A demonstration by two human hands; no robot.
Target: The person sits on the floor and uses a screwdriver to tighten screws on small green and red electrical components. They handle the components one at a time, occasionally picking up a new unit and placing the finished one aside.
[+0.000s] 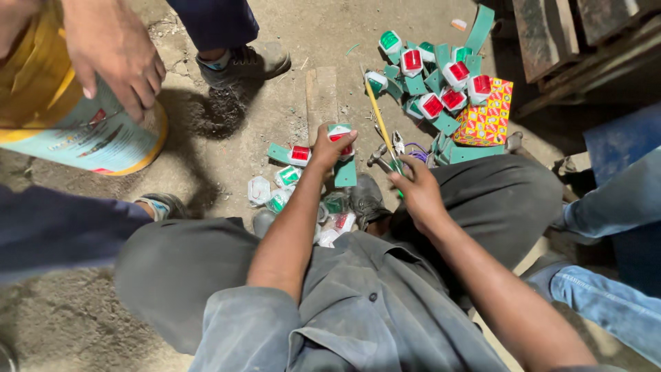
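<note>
My left hand [329, 149] grips a small lamp unit with a red lens on a green bracket [343, 157], held just above the dirt floor. My right hand [415, 186] holds a screwdriver with a yellow shaft [377, 114] that slants up and away toward the far pile. A small hammer [377, 157] lies between my two hands. More of the red and green lamp units [292, 155] lie on the ground near my left hand, some in clear wrappers [260, 190].
A pile of red and green lamp units [434, 76] with a red-and-yellow box [487, 114] lies at the far right. Another person's hand [113, 52] rests on a yellow-rimmed can [96, 141] at upper left. Other people's shoes [241, 62] and jeans [606, 303] surround me.
</note>
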